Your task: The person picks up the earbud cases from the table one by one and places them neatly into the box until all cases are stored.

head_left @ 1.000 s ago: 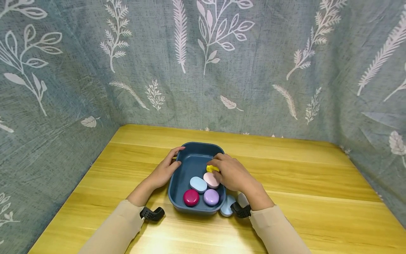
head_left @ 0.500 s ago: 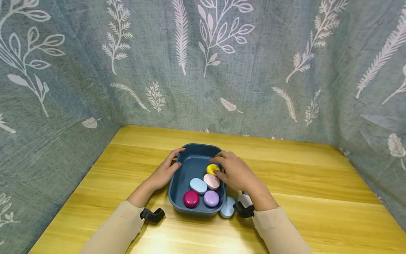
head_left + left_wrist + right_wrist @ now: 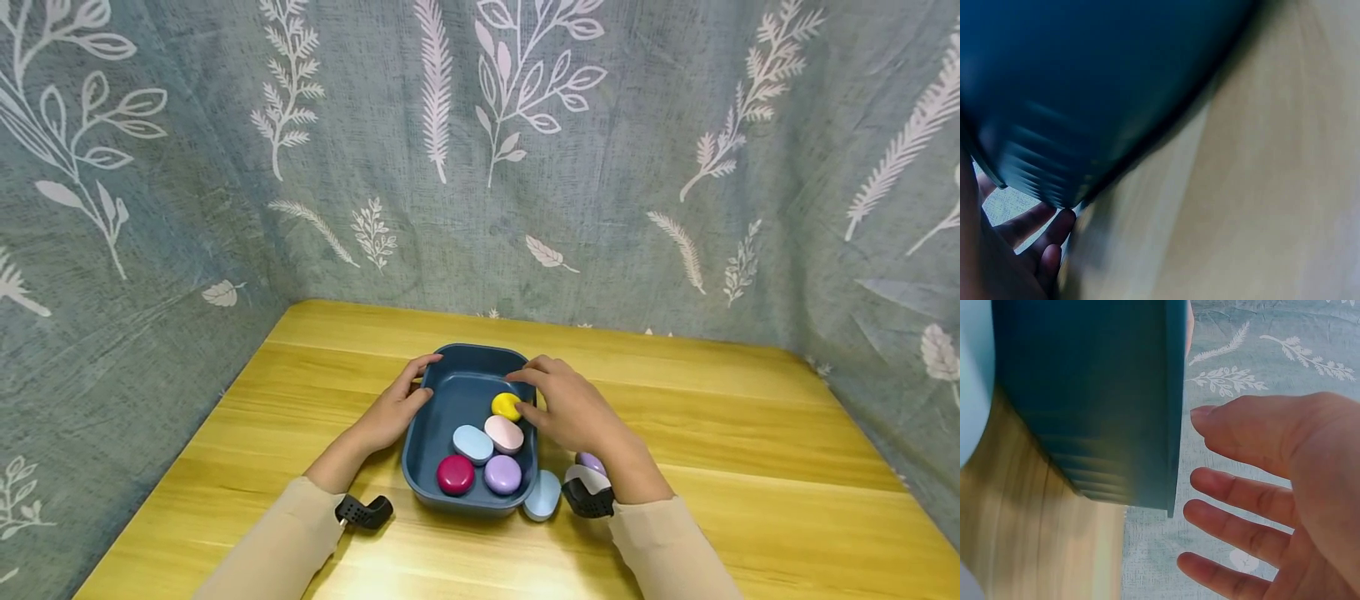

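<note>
A dark blue tub point(image 3: 467, 367) stands on the table. My left hand point(image 3: 390, 410) holds its left side, the thumb and index finger at the rim and other fingers against the outer wall. My right hand point(image 3: 573, 408) hovers at the right rim, fingers spread, holding nothing. Its thumb tip is beside a small yellow rounded piece point(image 3: 506, 406) in the tub; touching or not, I cannot tell. Nearby in the tub lie a pale pink oval point(image 3: 504, 434), a light blue oval point(image 3: 473, 444), a crimson round point(image 3: 455, 474) and a lilac round piece point(image 3: 502, 474).
Outside the tub's front right corner, a light blue oval piece point(image 3: 542, 497) lies on the wooden table point(image 3: 735, 467). Beside it, partly behind the right wrist strap, are a white piece point(image 3: 587, 477) and a purple one point(image 3: 592, 462). A patterned curtain point(image 3: 480, 250) borders the table's back and sides.
My right hand has let go of the yellow piece, its fingers parting, and has drawn back to the right over the rim. The left hand stays in place on the tub.
</note>
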Motion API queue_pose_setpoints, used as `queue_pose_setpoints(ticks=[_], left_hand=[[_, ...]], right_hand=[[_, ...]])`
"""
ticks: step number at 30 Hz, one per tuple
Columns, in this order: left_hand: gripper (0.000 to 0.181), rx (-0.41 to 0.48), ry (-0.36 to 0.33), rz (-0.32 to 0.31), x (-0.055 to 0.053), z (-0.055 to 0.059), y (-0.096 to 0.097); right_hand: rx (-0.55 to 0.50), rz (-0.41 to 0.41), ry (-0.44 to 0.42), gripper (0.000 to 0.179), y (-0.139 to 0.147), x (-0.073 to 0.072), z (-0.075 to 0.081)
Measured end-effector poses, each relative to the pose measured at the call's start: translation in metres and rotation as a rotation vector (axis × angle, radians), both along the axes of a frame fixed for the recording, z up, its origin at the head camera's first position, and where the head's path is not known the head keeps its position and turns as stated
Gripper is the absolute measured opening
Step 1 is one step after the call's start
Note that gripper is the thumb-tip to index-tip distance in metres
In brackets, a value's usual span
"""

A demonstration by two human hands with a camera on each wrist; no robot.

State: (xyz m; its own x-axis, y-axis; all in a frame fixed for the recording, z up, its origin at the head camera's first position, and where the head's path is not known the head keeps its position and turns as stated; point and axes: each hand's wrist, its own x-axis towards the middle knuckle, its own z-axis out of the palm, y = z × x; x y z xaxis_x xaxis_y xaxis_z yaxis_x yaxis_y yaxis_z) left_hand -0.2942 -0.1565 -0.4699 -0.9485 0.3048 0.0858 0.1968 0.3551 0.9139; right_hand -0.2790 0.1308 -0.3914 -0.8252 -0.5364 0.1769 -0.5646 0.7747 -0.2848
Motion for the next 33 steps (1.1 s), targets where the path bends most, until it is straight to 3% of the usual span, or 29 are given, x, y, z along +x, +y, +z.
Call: queue_pose_setpoints(ticks=[5,7,33], left_hand=[[0.049,-0.016,0.000,-0.003,0.001,-0.001,-0.001],[0.048,-0.019,0.015,0.006,-0.003,-0.008,-0.002],[0.048,-0.016,0.006,0.018,-0.003,-0.008,-0.001]], right_hand=[[-0.001,-0.017,-0.007,0.041,0.006,0.002,0.000],[0.005,-0.027,-0.008,0.044,0.009,0.003,-0.001],[0.037,-0.047,0.046,0.052,0.043,0.012,-0.002]])
